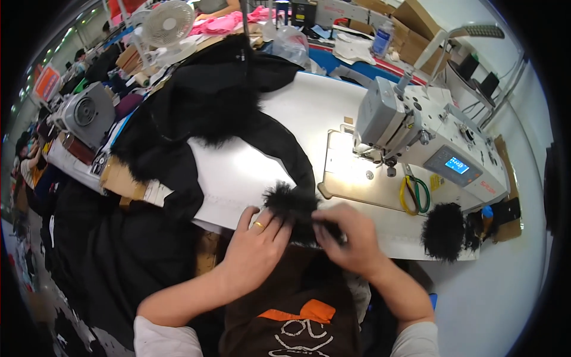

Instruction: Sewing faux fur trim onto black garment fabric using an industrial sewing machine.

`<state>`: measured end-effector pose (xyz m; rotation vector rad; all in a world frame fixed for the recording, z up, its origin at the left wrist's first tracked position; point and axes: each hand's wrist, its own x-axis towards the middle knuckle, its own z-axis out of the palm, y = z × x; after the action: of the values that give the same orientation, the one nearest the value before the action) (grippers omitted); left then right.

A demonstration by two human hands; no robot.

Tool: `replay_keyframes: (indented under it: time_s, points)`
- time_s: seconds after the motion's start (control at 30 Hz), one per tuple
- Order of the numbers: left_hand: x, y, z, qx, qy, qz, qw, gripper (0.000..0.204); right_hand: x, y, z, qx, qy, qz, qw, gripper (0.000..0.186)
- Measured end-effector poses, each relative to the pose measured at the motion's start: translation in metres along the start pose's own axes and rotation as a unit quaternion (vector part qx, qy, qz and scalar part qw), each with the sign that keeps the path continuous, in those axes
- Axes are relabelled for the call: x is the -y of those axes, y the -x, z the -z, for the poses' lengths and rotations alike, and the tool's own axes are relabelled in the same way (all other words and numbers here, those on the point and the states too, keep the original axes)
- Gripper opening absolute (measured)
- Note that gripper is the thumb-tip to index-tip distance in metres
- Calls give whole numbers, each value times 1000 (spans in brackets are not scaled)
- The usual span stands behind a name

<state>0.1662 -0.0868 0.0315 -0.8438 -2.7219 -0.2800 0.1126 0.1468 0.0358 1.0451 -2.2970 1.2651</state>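
Head view, white worktable (pixel 250 172), sewing machine (pixel 428 137), crowded workshop, both hands (pixel 256 247) pinching black fur trim (pixel 291 205)

Bright, even workshop light. A lamp under the sewing machine (pixel 428 140) throws white glare on the surface (pixel 250 172) toward 1 o'clock. Fisheye bends edges; corners fall black; black fur lacks detail.

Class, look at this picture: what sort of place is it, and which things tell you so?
Most likely a garment sewing workshop: an industrial sewing machine on a white worktable, and heaps of black furry fabric.
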Motion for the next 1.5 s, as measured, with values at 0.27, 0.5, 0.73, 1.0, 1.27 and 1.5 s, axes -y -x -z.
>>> replay_keyframes:
  time_s: [0.27,0.5,0.73,1.0,1.27,1.5]
  points:
    - [-51,81,-14,-166,779,327,508,14,50,55,-60,-47,0,155,987,37]
    - [-46,67,14,-271,581,369,672,20,51,65,-90,26,10,97,995,32]
    - [-39,82,-12,-286,314,148,893,13,66,63,-77,-6,-319,-202,926,36]
    - [-48,78,-26,-306,568,329,689,20,62,54,-90,-53,-278,-144,948,15]
    - [-27,78,-17,-310,500,414,695,19,47,69,-60,-66,-90,-68,991,17]
    - [-6,70,-34,-316,531,366,696,25,-12,119,144,-158,340,-275,885,20]
